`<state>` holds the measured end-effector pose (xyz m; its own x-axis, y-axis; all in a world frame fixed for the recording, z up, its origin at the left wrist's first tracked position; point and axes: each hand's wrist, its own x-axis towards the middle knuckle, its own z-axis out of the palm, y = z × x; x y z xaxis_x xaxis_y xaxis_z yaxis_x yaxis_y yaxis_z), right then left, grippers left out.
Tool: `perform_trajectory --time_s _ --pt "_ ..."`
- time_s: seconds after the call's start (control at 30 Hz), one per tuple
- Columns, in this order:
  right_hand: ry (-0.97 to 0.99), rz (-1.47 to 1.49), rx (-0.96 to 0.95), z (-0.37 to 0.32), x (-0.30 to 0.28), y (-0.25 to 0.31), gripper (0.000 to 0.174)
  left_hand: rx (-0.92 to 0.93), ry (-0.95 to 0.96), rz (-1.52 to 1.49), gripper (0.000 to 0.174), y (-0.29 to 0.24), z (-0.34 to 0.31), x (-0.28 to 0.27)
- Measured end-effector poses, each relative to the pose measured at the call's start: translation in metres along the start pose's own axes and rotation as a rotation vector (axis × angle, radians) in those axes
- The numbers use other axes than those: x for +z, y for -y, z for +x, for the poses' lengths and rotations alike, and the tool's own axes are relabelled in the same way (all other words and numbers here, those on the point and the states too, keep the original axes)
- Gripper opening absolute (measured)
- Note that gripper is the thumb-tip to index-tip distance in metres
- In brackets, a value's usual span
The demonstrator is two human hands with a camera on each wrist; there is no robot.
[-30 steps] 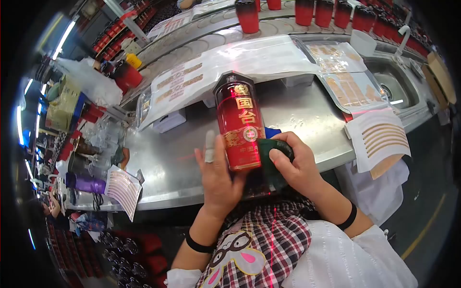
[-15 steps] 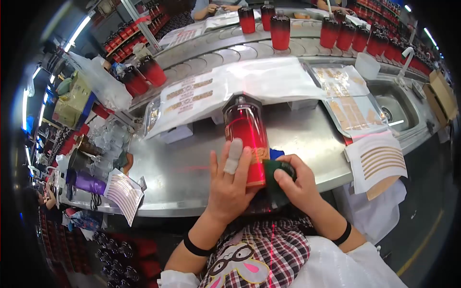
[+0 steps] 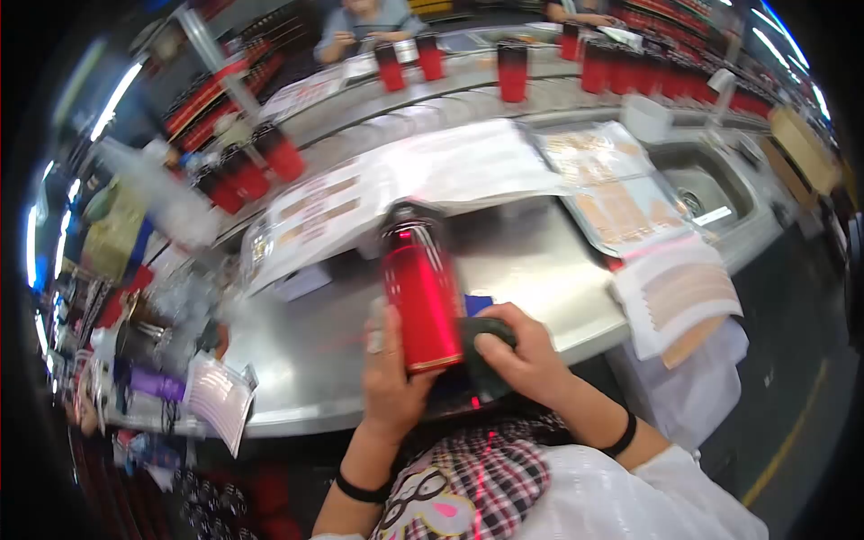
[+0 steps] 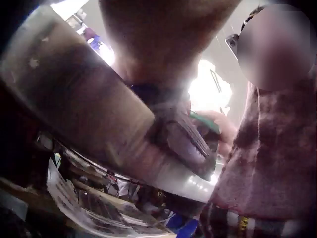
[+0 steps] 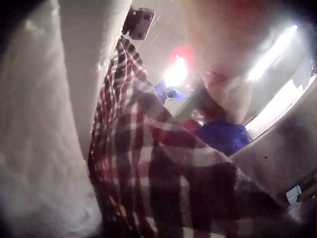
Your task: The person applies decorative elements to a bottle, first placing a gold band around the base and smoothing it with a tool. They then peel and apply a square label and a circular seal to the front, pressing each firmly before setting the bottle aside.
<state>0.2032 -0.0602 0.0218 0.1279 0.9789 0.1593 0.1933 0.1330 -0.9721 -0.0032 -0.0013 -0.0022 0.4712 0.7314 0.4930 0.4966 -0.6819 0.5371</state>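
A glossy red bottle with a dark top lies tilted in front of the body, its plain side facing up. My left hand lies against its lower left side with fingers extended, one wearing a pale finger cover; the thumb is hidden. At the bottle's lower right, my right hand grips a dark green pad, thumb on top. A blue piece shows just beyond the pad. The left wrist view is dim, with a green edge near fingers; blue material shows in the right wrist view.
A white sheet with gold labels lies across the metal table. Trays of labels and a sink are at the right. Red bottles stand along the conveyor behind. A label sheet overhangs the left front edge.
The bottle has turned, taking its gold lettering out of sight. My left hand has gone from lying over its front to its left side. My right hand keeps hold of the pad; the head view has shifted.
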Motion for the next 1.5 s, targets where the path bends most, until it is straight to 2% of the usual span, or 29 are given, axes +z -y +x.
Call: perform_trajectory --time_s 0.03,0.1,0.2,0.23,0.27,0.33,0.43,0.47,0.57,0.6,0.7,0.73,0.83,0.87,0.97,1.07,1.27,1.37,1.5 --pt "0.004 0.017 -0.017 0.0 -0.002 -0.001 0.024 -0.065 -0.022 -0.176 0.089 0.0 -0.001 0.001" --pt "0.047 -0.078 -0.033 -0.003 -0.017 0.006 0.025 -0.021 -0.018 -0.141 0.086 -0.002 -0.001 0.0" --pt "-0.057 -0.334 -0.149 -0.006 -0.062 0.018 0.032 0.005 -0.046 -0.089 0.087 -0.005 0.0 0.001" --pt "-0.059 -0.435 -0.223 -0.001 -0.09 0.022 0.036 -0.008 -0.039 -0.108 0.087 -0.005 0.0 0.002" --pt "-0.086 -0.673 -0.292 0.004 -0.119 0.019 0.037 -0.02 -0.034 -0.126 0.088 -0.004 0.0 0.003" --pt "-0.109 -0.927 -0.316 0.024 -0.186 0.006 0.036 -0.056 -0.018 -0.163 0.089 -0.001 -0.003 0.003" --pt "-0.178 -1.228 0.203 0.06 -0.282 -0.032 0.042 -0.066 -0.015 -0.186 0.089 -0.001 -0.003 0.003" --pt "-0.122 -1.378 0.323 0.069 -0.3 -0.038 0.047 -0.068 -0.009 -0.202 0.089 0.001 -0.004 0.004" --pt "-0.072 -1.543 0.367 0.083 -0.34 -0.079 0.046 -0.089 -0.001 -0.233 0.089 0.004 -0.007 0.005" --pt "0.054 -1.581 0.51 0.092 -0.346 -0.083 0.044 -0.09 0.001 -0.234 0.09 0.005 -0.007 0.005" --pt "0.034 -1.623 0.585 0.105 -0.366 -0.091 0.044 -0.104 -0.014 -0.244 0.093 0.007 -0.009 0.007" --pt "-0.007 -1.693 0.446 0.106 -0.375 -0.093 0.031 -0.114 -0.025 -0.259 0.095 0.009 -0.011 0.008" --pt "-0.18 -1.545 0.603 0.122 -0.396 -0.106 0.027 -0.147 -0.024 -0.301 0.098 0.009 -0.014 0.008" --pt "-0.109 -1.444 0.712 0.128 -0.403 -0.107 0.035 -0.159 -0.024 -0.313 0.098 0.008 -0.014 0.008" --pt "-0.187 -1.403 0.55 0.125 -0.408 -0.112 0.022 -0.148 -0.024 -0.29 0.098 0.011 -0.016 0.007" --pt "-0.17 -1.684 0.355 0.128 -0.412 -0.118 0.02 -0.137 -0.028 -0.265 0.098 0.013 -0.018 0.008" --pt "-0.271 -1.831 0.105 0.137 -0.418 -0.13 0.019 -0.111 -0.021 -0.191 0.099 0.013 -0.016 0.006" --pt "-0.232 -1.606 0.186 0.156 -0.412 -0.11 0.018 -0.141 0.027 -0.251 0.096 0.014 -0.02 0.004" --pt "-0.226 -1.17 0.145 0.199 -0.367 -0.067 0.018 -0.157 0.045 -0.271 0.098 0.015 -0.021 0.003"
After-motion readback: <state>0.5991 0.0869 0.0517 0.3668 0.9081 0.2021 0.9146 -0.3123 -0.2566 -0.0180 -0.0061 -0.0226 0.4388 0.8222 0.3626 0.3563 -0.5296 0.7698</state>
